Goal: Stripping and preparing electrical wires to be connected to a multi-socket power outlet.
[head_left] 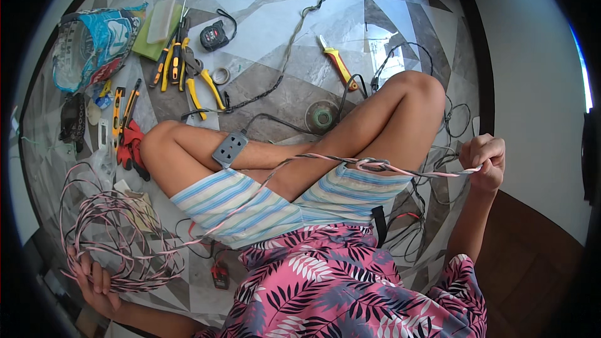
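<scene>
At the lower left my left hand (95, 283) is curled around a loose coil of pink and dark twisted wire (119, 238). One length of this wire runs from the coil across my lap, with a small loop or knot near my thigh, up to the right. There my right hand (485, 158) is closed in a pinch on the wire, and a short end sticks out by the fingers. A grey socket outlet (230, 148) with a dark cable rests against my shin, beneath the stretched wire.
Beyond my crossed legs lie a yellow-handled cutter (203, 84), several screwdrivers (175, 62), a tape measure (214, 36), a red-yellow knife (338, 62) and a tape roll (322, 116). Red gloves (131, 144) lie by my knee, a plastic bag (94, 50) further left. Dark cables (407, 231) tangle at right.
</scene>
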The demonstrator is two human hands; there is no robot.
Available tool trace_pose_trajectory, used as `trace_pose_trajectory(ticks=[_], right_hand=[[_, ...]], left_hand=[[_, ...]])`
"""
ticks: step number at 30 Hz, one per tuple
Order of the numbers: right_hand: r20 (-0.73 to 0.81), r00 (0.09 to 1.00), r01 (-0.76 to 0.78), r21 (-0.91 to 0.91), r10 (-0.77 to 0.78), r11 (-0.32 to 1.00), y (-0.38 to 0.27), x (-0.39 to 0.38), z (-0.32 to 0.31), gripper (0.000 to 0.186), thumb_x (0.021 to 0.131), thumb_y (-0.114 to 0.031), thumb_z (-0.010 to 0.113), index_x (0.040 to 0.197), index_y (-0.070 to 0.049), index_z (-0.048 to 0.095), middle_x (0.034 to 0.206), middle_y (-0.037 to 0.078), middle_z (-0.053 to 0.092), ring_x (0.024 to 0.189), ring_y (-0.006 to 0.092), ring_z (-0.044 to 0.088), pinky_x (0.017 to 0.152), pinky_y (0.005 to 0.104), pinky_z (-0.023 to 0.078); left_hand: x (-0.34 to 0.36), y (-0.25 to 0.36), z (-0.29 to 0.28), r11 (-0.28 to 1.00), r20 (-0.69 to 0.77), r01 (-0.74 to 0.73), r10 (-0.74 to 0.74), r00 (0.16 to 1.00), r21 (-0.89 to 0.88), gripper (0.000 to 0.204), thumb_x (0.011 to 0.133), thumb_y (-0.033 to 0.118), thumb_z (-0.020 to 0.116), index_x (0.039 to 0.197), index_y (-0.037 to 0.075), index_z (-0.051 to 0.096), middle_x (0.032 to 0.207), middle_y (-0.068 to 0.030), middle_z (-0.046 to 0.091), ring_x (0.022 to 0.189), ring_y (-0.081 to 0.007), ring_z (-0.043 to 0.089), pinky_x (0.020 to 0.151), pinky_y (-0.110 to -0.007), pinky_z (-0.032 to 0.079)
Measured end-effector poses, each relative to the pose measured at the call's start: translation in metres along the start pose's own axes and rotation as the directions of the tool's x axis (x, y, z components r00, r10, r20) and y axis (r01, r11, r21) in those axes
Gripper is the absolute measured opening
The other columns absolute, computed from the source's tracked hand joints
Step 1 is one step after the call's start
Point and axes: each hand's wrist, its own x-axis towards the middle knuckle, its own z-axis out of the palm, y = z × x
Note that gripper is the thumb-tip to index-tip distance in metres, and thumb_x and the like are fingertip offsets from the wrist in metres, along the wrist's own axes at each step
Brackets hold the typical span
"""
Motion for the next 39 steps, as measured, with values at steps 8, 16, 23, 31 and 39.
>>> trace_pose_trajectory(ticks=[8,16,23,31,39], right_hand=[[0.045,0.999,-0.007,-0.031,0.009,0.999,-0.007,0.024,0.027,0.031,0.080,-0.026,0.079,0.078,0.004,0.071,0.055,0.005,0.049,0.045,0.0110,0.039,0.043,0.0274,0.026],[0.603,0.796,0.373,-0.406,-0.063,0.834,-0.048,0.091,0.122,0.012,0.080,-0.010,0.071,0.079,0.001,0.071,0.065,0.011,0.063,0.053,0.0256,0.058,0.052,0.0377,0.043],[0.649,0.747,0.461,-0.352,-0.143,0.815,-0.069,0.170,0.172,0.015,0.083,-0.012,0.074,0.083,0.002,0.069,0.071,0.009,0.068,0.061,0.0208,0.062,0.057,0.0301,0.049],[0.335,0.941,0.134,-0.260,-0.041,0.956,-0.078,0.158,0.113,0.023,0.085,-0.018,0.078,0.082,0.003,0.068,0.072,0.001,0.067,0.065,0.0038,0.058,0.058,0.0205,0.045],[0.342,0.929,0.222,-0.222,-0.138,0.949,-0.061,0.158,0.093,0.031,0.084,-0.026,0.078,0.091,0.003,0.070,0.076,0.006,0.070,0.067,0.0098,0.063,0.064,0.0254,0.051]], left_hand=[[0.006,-0.001,0.023,0.999,-0.106,-0.041,0.042,0.993,0.014,0.046,0.105,0.013,0.041,0.147,0.001,0.028,0.091,-0.0029,0.038,0.050,-0.0020,0.030,0.036,-0.016,0.027],[0.038,-0.027,0.163,1.000,0.157,-0.015,0.018,0.987,-0.020,0.038,0.102,0.015,0.051,0.137,0.004,0.042,0.077,0.0023,0.042,0.051,-0.0021,0.034,0.041,-0.016,0.032],[0.072,-0.072,0.335,0.967,0.355,-0.031,-0.063,0.933,0.254,0.031,0.097,0.007,0.056,0.126,-0.001,0.046,0.089,-0.0142,0.066,0.069,-0.0198,0.066,0.061,-0.025,0.055],[0.095,-0.057,0.385,0.976,0.705,0.137,-0.217,0.675,0.169,0.025,0.100,0.015,0.054,0.121,0.001,0.054,0.089,-0.0073,0.067,0.059,-0.0067,0.052,0.050,-0.018,0.038],[0.100,-0.088,0.418,0.978,0.685,0.169,-0.207,0.698,0.123,0.026,0.099,0.014,0.057,0.122,0.002,0.052,0.093,-0.0029,0.057,0.061,-0.0058,0.049,0.052,-0.020,0.039]])
